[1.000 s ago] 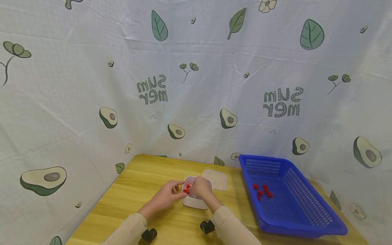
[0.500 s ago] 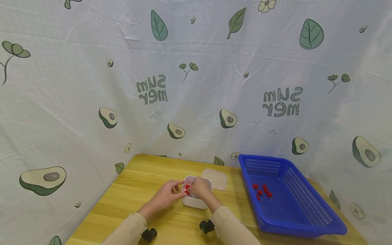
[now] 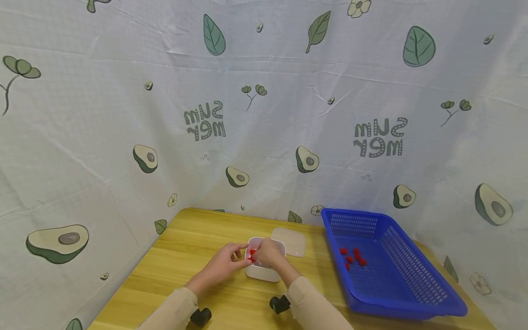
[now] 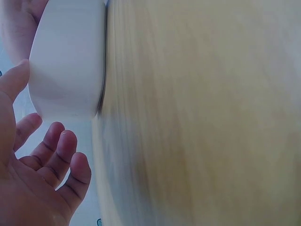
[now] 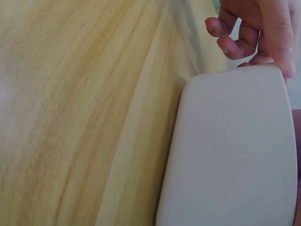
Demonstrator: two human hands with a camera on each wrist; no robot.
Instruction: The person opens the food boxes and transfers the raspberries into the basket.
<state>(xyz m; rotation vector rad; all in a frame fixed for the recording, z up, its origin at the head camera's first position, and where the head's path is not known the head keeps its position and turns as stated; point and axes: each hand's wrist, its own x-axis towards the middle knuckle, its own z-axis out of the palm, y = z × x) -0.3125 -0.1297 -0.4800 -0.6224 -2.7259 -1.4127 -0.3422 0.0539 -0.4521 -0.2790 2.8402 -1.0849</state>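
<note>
A small white box (image 3: 262,273) with rounded corners sits on the wooden table, holding red pieces (image 3: 252,255) that look like small blocks. With thumb and index finger, my left hand (image 3: 226,262) holds the box by its left corner; the other fingers hang loosely curled beside it in the left wrist view. My right hand (image 3: 270,254) reaches down into the box from the right. Its fingertips are hidden inside, close to the red pieces, and I cannot tell what they grip. The right wrist view shows mostly the box's outer wall (image 5: 235,150).
A flat translucent lid (image 3: 292,241) lies behind the box. To the right stands a blue plastic basket (image 3: 406,293) with several red pieces (image 3: 357,256) near its left wall. A printed cloth (image 3: 264,137) hangs behind the table (image 3: 198,229).
The red pieces in the box have shifted slightly at the right fingertips. Both hands, the box and the basket stay in nearly the same places.
</note>
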